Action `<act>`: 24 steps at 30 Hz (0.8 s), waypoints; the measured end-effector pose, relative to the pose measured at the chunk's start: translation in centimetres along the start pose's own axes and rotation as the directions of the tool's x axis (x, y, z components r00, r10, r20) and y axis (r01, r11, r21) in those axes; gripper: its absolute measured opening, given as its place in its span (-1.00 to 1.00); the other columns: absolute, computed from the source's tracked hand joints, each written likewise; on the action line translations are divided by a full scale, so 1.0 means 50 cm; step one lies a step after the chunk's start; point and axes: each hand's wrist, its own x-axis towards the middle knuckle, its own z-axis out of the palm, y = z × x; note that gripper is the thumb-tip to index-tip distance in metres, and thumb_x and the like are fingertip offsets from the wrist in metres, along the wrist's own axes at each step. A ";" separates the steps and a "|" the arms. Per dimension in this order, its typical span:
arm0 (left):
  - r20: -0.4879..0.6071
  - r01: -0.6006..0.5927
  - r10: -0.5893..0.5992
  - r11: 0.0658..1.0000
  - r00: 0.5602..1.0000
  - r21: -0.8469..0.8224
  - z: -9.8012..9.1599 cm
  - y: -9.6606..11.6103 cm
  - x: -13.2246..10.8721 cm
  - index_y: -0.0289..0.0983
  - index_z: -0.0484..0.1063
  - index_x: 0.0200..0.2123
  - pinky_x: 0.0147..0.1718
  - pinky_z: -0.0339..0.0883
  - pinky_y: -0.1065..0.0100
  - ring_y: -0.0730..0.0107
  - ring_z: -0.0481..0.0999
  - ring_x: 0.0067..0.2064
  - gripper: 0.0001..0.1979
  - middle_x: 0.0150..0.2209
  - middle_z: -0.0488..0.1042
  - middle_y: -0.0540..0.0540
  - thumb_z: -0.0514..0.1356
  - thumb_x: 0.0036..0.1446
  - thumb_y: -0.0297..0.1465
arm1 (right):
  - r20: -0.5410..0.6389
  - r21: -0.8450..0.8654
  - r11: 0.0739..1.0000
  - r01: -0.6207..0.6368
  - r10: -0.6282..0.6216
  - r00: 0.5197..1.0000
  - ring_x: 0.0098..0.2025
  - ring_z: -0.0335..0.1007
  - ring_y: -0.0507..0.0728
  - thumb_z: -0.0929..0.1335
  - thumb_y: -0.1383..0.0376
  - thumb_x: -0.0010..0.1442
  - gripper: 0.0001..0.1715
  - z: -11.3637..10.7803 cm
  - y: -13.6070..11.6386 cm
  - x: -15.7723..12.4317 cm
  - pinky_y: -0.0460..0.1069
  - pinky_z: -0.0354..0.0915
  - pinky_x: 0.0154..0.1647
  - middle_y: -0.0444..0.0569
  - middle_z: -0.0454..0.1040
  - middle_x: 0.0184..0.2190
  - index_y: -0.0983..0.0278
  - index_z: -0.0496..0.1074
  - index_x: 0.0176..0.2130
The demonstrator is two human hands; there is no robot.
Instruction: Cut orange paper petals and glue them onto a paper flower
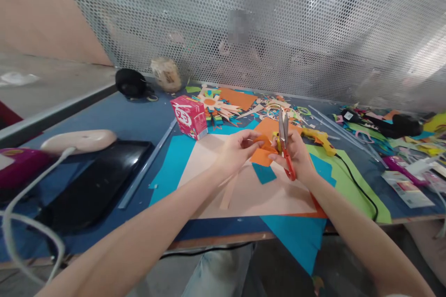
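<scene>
My left hand (240, 148) pinches a small folded piece of orange paper (264, 143) above the middle of the table. Just right of it, my right hand (296, 151) is wrapped around scissors (286, 148) with red handles, their metal blades pointing up and away from me. The right fingertips are close to the orange paper; whether they touch it I cannot tell. Beneath both hands lie a small orange paper square (261, 158), a teal paper square (264, 173) and a large pale peach sheet (275, 199).
A pink box (189, 117) stands behind my left hand. A yellow glue gun (319, 140) with a black cord lies to the right on green paper (358, 185). Paper scraps (275, 104) pile up at the back, before a perforated metal panel (209, 18). A black tray (97, 185) lies left.
</scene>
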 end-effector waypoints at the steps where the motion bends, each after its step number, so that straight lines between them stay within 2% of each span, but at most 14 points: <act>1: 0.006 -0.005 0.006 1.000 1.000 -0.008 0.001 -0.001 0.000 -0.33 0.44 -0.39 -0.41 0.40 0.43 0.43 0.50 -0.38 -0.84 -0.37 0.52 -0.08 0.26 -0.13 -0.41 | -0.013 -0.002 1.000 0.001 -0.001 1.000 -0.26 0.36 0.06 0.50 0.34 -0.13 -0.50 0.001 0.001 0.000 0.01 0.32 -0.22 -0.17 0.35 -0.33 0.13 0.19 -0.27; 6: -0.047 0.030 -0.029 0.999 0.998 0.024 -0.004 -0.001 0.005 -0.33 0.41 -0.34 -0.58 0.35 0.44 0.54 0.41 -0.57 -0.79 -0.38 0.48 -0.04 0.24 -0.07 -0.34 | -0.045 0.012 1.000 0.026 -0.026 0.999 -0.27 0.40 0.07 0.48 0.29 -0.06 -0.57 -0.001 -0.001 0.007 0.02 0.33 -0.23 -0.17 0.37 -0.34 0.13 0.21 -0.26; 10: -0.146 -0.020 0.028 0.998 0.989 0.055 -0.011 0.006 0.010 -0.32 0.42 -0.36 -0.61 0.30 0.51 0.56 0.38 -0.54 -0.86 -0.43 0.48 -0.02 0.22 -0.05 -0.41 | -0.036 0.044 0.997 0.060 -0.058 0.998 -0.23 0.42 0.12 0.41 0.15 0.05 -0.68 -0.006 -0.013 0.010 0.06 0.36 -0.26 -0.12 0.40 -0.33 0.15 0.19 -0.28; 13: -0.196 -0.079 0.079 0.997 0.977 0.010 -0.012 0.011 0.011 -0.32 0.44 -0.35 -0.59 0.30 0.51 0.56 0.38 -0.53 -0.85 -0.42 0.50 -0.02 0.22 -0.09 -0.46 | -0.037 0.033 0.998 0.054 -0.053 0.998 -0.20 0.43 0.14 0.40 0.15 0.06 -0.67 -0.007 -0.016 0.012 0.08 0.36 -0.24 -0.11 0.41 -0.34 0.15 0.17 -0.29; 18: -0.278 -0.155 0.119 0.982 0.953 -0.110 -0.015 0.005 0.016 -0.31 0.43 -0.29 -0.58 0.32 0.47 0.59 0.36 -0.56 -0.75 -0.39 0.49 -0.01 0.27 -0.13 -0.44 | -0.083 -0.027 1.000 -0.010 0.008 0.997 -0.21 0.42 0.11 0.48 0.27 -0.09 -0.52 -0.004 -0.002 0.011 0.06 0.36 -0.20 -0.13 0.39 -0.28 0.13 0.16 -0.26; 22: -0.322 -0.219 0.141 0.951 0.936 -0.220 -0.023 -0.003 0.022 -0.28 0.43 -0.22 -0.54 0.33 0.47 0.59 0.38 -0.56 -0.68 -0.45 0.46 0.04 0.31 -0.12 -0.39 | -0.132 -0.144 0.988 -0.049 0.030 0.991 -0.20 0.40 0.10 0.44 0.26 -0.07 -0.60 0.001 0.000 0.005 0.04 0.36 -0.20 -0.14 0.40 -0.29 0.14 0.18 -0.28; 24: -0.299 -0.209 0.132 0.948 0.945 -0.240 -0.022 -0.003 0.021 -0.27 0.42 -0.19 -0.52 0.34 0.47 0.59 0.38 -0.55 -0.65 -0.45 0.46 0.04 0.32 -0.11 -0.36 | -0.131 -0.167 0.984 -0.060 0.038 0.991 -0.23 0.40 0.10 0.42 0.24 -0.04 -0.64 0.002 -0.002 0.003 0.04 0.37 -0.23 -0.14 0.41 -0.30 0.14 0.19 -0.29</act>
